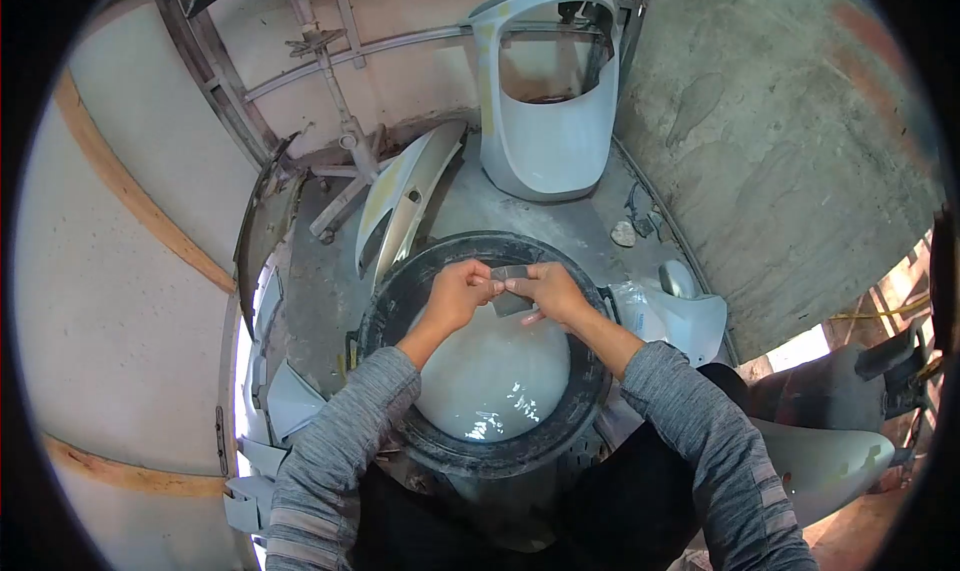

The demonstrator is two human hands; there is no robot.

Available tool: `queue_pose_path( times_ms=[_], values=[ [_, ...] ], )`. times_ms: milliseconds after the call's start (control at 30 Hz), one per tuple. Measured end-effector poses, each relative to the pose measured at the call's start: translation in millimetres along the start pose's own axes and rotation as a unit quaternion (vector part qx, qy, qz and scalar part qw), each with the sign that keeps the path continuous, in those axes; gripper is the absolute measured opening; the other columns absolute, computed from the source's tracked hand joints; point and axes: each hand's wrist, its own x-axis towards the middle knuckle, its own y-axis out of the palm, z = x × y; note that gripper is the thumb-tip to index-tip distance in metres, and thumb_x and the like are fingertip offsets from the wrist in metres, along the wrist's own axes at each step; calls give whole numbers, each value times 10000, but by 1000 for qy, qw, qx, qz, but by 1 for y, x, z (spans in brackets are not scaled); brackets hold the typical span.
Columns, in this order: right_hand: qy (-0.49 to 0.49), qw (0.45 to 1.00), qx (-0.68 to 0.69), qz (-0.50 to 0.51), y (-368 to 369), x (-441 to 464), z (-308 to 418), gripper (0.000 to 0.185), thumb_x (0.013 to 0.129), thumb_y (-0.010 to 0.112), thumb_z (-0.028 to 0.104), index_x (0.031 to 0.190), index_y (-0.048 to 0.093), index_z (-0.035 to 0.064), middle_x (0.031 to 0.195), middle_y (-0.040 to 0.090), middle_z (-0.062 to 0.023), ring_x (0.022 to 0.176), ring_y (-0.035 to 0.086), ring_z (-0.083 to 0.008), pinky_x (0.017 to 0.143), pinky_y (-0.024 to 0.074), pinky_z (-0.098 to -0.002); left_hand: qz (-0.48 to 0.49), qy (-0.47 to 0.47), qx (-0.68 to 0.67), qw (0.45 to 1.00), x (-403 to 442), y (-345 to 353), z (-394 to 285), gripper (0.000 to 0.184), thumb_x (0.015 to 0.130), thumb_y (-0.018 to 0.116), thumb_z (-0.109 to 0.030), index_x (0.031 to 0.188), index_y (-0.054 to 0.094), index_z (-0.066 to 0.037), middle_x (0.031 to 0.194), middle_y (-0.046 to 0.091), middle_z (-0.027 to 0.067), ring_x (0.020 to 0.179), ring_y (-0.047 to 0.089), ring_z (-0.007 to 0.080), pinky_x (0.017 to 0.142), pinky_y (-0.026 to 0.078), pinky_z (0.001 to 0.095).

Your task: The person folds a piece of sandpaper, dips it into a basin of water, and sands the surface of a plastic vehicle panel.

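Note:
Over a black tub (480, 456) of cloudy whitish water (490, 371), my two hands meet near its far rim. My left hand (463, 291) pinches one side of a small dark grey piece of sandpaper (514, 303). On the other side my right hand (552, 291) grips the same piece between thumb and fingers. The sheet looks folded, with a flap hanging below the thumbs. Part of it is hidden behind the fingers.
A large white vehicle panel (555, 141) with an opening stands against the back wall. Beside it leans a long white-and-yellowish panel (410, 186). Another white part (690, 316) lies right of the tub, near a stone (623, 234). A metal stand (345, 121) is behind.

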Motion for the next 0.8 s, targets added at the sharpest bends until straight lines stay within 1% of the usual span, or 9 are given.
queue_pose_path(
  times_ms=[67,133,267,333,367,467,533,633,800],
  values=[
    [13,1000,-5,19,3,3,-3,203,943,694,118,1105,700,-5,996,730,-94,854,721,-181,623,638,-332,-5,0,26,1000,2,-1,9,181,871,811,-127,935,701,2,785,731,68,723,669,98,643,533,270],
    [-2,1000,-15,12,6,7,-6,224,940,681,83,1139,690,-17,1030,727,-112,868,719,-187,633,647,-352,-14,-12,31,999,3,-2,11,208,855,829,-148,892,683,-4,777,728,66,701,663,95,641,527,272],
    [-21,999,-31,-12,10,7,-8,217,933,679,61,1137,691,-14,992,730,-96,841,718,-177,615,632,-334,-27,-16,57,998,7,0,17,184,859,816,-128,935,704,-2,774,722,64,723,667,98,655,524,269],
    [-32,996,-78,-20,10,8,-10,151,905,716,52,1046,716,-4,873,720,-69,761,704,-153,592,610,-309,3,28,9,1000,12,1,30,210,868,798,-111,1025,715,1,800,722,61,755,671,103,674,523,265],
    [-30,996,-77,-22,11,7,-12,151,905,716,52,1046,716,-4,873,720,-69,761,704,-153,592,610,-309,6,27,8,1000,14,1,37,210,868,798,-111,1025,715,1,800,722,61,755,671,103,674,523,265],
    [-20,989,-128,-69,11,2,-12,113,868,769,66,955,735,2,778,702,-53,681,678,-131,572,589,-292,25,18,12,999,10,6,28,246,884,760,-64,1113,705,7,835,725,59,783,673,101,703,535,262],
    [-43,987,-119,-94,10,2,-14,127,828,813,73,901,741,-1,721,670,-45,649,657,-121,563,583,-293,31,-21,-54,998,5,10,21,254,889,733,-20,1136,689,15,855,726,49,773,673,99,709,554,264],
    [-34,984,-152,-91,8,1,-14,155,817,826,83,908,731,1,717,649,-31,653,657,-123,557,580,-303,19,-14,-14,1000,8,13,23,235,894,709,14,1128,689,22,848,722,47,766,676,102,708,571,269],
    [-53,979,-179,-77,-10,-1,-14,142,826,809,79,897,714,2,723,639,-25,657,661,-132,540,576,-323,28,-8,-8,1000,14,19,19,238,891,729,-18,1122,686,23,843,718,48,760,678,106,700,576,272]
  ],
)
